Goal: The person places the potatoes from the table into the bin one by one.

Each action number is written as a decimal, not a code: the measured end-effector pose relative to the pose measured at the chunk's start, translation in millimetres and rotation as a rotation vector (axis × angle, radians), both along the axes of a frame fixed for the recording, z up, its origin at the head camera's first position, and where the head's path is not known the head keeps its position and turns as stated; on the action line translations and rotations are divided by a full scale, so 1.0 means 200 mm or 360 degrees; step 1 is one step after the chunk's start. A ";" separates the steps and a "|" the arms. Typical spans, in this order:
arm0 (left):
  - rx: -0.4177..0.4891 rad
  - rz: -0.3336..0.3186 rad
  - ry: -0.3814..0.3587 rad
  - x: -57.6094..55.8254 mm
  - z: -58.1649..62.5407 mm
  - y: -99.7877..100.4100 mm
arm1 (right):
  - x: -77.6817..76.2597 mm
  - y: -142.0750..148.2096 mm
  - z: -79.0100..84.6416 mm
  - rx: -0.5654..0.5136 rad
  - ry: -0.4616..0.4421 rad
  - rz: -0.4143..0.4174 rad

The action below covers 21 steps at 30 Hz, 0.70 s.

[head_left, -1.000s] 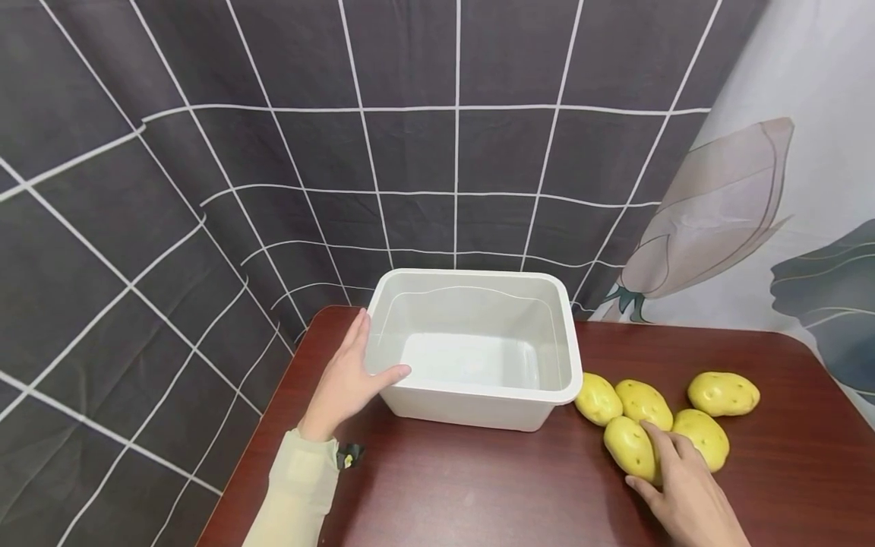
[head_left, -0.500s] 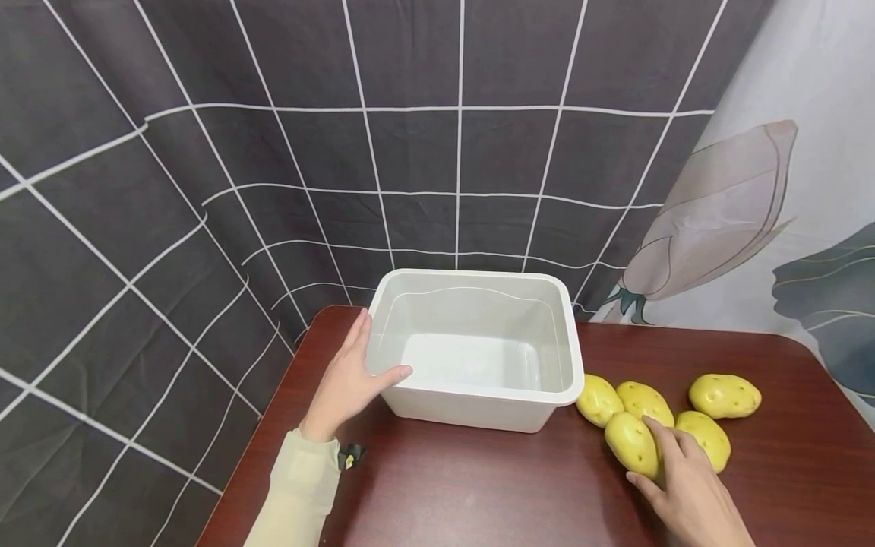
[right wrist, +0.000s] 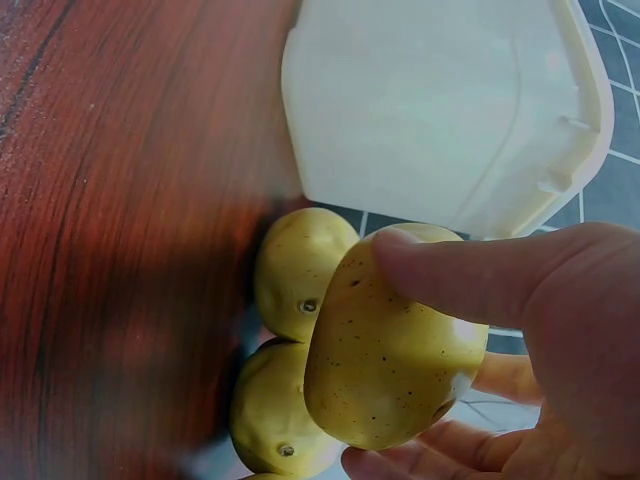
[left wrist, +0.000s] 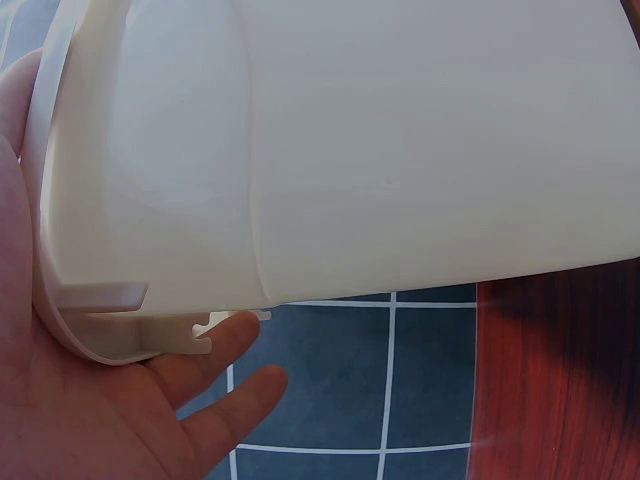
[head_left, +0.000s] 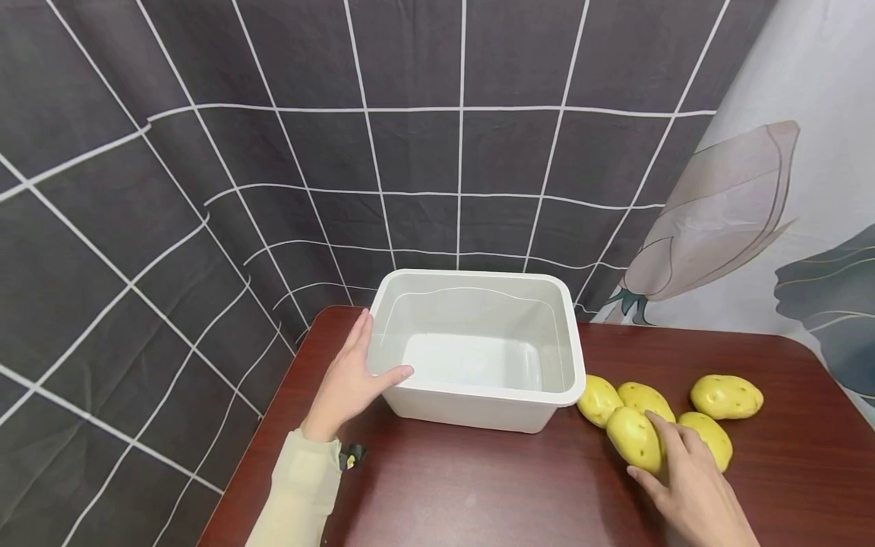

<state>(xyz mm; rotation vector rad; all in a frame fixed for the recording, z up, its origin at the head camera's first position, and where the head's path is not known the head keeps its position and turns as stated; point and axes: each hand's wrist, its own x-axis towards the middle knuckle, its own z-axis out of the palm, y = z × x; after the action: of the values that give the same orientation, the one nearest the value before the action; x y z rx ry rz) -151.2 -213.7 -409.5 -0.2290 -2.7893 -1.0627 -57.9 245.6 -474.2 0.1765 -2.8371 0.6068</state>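
In the head view, my right hand (head_left: 696, 479) grips a yellow potato (head_left: 636, 439), thumb on one side and fingers on the other. The right wrist view shows this potato (right wrist: 390, 350) held in front of two others, with the thumb across its top. Several more potatoes lie by the hand, such as one beside the tub (head_left: 598, 401) and one at the far right (head_left: 726, 396). My left hand (head_left: 347, 384) rests against the left front corner of a light grey plastic tub (head_left: 472, 414). Its fingers are straight along the rim, beneath which two fingertips (left wrist: 250, 385) show in the left wrist view.
The tub stands at the back of a reddish-brown wooden table (head_left: 472, 486). Dark curtain (head_left: 410, 152) with white grid lines hangs behind and to the left. A pale patterned cloth (head_left: 813, 91) hangs at the back right.
The potato in my right hand has risen slightly, and the hand has moved with it. My left hand and the tub stay in place.
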 end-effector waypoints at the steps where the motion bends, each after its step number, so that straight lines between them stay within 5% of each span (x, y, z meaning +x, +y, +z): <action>1: 0.0000 0.0001 -0.0001 0.00 0.00 0.00 | 0.00 0.00 0.00 -0.0002 0.0008 0.0001; 21: -0.0033 0.0012 -0.0002 0.00 -0.01 0.00 | -0.02 -0.01 0.04 -0.0058 0.0045 -0.0002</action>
<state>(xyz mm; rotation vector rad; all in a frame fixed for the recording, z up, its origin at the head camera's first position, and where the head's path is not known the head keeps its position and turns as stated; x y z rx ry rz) -151.1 -213.7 -411.6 -0.2200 -2.8011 -1.0330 -62.6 244.1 -465.9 0.1752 -2.7969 0.6498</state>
